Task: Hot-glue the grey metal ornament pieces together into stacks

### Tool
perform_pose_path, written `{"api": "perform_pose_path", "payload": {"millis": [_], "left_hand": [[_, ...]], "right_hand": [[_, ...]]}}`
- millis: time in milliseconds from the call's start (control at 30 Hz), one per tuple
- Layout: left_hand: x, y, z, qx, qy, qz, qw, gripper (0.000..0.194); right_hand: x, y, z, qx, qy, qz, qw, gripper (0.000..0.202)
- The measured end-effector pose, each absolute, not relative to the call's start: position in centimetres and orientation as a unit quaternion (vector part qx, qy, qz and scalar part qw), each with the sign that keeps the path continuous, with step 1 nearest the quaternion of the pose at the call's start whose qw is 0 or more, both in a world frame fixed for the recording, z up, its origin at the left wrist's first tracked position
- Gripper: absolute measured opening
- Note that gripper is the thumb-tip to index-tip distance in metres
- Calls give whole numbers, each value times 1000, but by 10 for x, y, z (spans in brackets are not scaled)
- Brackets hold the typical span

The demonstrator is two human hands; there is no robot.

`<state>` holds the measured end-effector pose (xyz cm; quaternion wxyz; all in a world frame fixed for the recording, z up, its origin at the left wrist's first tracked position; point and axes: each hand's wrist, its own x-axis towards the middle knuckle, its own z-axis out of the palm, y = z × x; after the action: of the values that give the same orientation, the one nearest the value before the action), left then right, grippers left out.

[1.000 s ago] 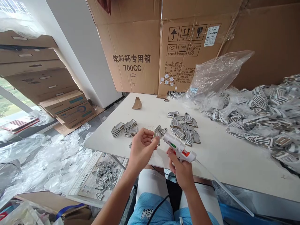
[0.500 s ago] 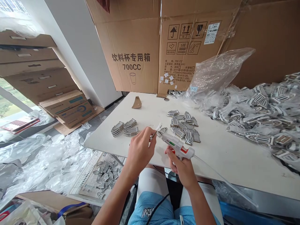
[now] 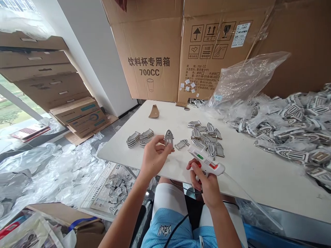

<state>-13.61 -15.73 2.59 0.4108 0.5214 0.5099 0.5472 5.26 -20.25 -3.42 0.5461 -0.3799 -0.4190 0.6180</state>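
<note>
White glue gun (image 3: 204,157), metal piece (image 3: 169,137) gripped; hands (image 3: 154,156) apart.

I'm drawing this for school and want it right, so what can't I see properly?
All in the head view:
- Metal piece: part of its lower end is behind the thumb of the left hand.
- Glue gun: the right hand hides much of its handle.
- Pile: cut off by the right edge.
- Box: cut off by the top edge.
- Label: print too small.
</note>
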Motion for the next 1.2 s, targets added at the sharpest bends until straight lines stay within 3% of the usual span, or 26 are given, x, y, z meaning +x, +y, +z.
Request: {"api": "perform_pose_path", "payload": {"millis": [167, 467, 800, 1000, 1200], "left_hand": [[-135, -156, 28, 505, 507, 575, 396, 20], [-143, -153, 24, 523, 564, 580, 268, 30], [-139, -158, 27, 527, 566, 564, 290, 25], [-140, -157, 27, 528, 541, 547, 359, 33], [-137, -159, 31, 528, 523, 540, 395, 29]], "right_hand": [[50, -202, -40, -392, -426, 608, 543, 37], [50, -202, -42, -420, -435, 587, 539, 38], [47, -205, -45, -453, -445, 572, 519, 43], [46, -205, -44, -450, -458, 564, 519, 43], [45, -204, -42, -463, -454, 563, 512, 45]]}}
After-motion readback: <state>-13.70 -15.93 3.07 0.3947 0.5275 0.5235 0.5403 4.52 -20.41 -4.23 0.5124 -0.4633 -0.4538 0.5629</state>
